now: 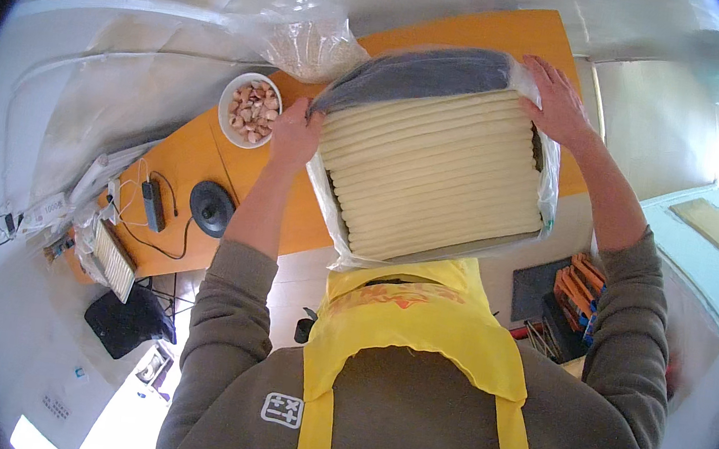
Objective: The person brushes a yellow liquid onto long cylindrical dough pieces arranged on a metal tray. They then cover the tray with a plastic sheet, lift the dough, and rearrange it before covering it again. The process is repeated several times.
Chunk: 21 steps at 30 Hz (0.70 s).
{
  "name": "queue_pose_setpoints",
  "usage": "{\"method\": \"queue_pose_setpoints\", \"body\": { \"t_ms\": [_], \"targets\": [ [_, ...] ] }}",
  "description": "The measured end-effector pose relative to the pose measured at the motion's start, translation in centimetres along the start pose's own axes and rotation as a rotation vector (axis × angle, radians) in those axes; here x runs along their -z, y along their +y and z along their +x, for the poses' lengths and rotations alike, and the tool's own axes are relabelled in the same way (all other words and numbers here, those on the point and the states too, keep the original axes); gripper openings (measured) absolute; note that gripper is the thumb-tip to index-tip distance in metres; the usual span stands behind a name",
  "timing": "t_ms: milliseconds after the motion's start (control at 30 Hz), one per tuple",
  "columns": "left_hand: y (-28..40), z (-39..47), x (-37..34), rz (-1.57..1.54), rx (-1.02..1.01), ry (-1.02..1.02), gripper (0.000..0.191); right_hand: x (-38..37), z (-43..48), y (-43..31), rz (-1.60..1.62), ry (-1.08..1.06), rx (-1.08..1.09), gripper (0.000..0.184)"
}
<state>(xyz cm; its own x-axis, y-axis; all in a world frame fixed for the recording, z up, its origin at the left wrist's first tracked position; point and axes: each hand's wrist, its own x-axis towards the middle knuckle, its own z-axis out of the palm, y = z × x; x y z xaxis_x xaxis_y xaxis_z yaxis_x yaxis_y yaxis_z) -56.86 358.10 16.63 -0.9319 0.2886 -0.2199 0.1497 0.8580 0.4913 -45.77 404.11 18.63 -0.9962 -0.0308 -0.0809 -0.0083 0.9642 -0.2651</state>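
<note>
A tray of long, pale rolls, apparently dough, laid side by side in rows, is before me. A clear plastic bag wraps around the tray's sides, and a dark surface shows through the plastic at the far end. My left hand pinches the bag at the far left corner. At the far right corner my right hand grips the bag, thumb over the near side of the edge. The tray's underside is hidden, and its near edge is close to my yellow apron.
On the orange table, a white bowl of unpeeled cloves stands beside my left hand. Behind is a clear bag of grain. Left are a black round corded base, a power adapter, another tray and a black chair.
</note>
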Motion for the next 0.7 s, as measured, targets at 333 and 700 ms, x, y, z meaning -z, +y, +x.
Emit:
{"method": "queue_pose_setpoints", "body": {
  "t_ms": [333, 700],
  "targets": [
    [-0.4, 0.5, -0.3, 0.066, -0.093, -0.015, 0.034, -1.4, 1.7, 3.2, 0.223, -0.128, -0.153, 0.038],
    [0.2, -0.5, 0.1, -0.002, -0.097, -0.041, 0.035, -1.0, -1.0, 2.0, 0.114, 0.026, -0.005, 0.048]
  ]
}}
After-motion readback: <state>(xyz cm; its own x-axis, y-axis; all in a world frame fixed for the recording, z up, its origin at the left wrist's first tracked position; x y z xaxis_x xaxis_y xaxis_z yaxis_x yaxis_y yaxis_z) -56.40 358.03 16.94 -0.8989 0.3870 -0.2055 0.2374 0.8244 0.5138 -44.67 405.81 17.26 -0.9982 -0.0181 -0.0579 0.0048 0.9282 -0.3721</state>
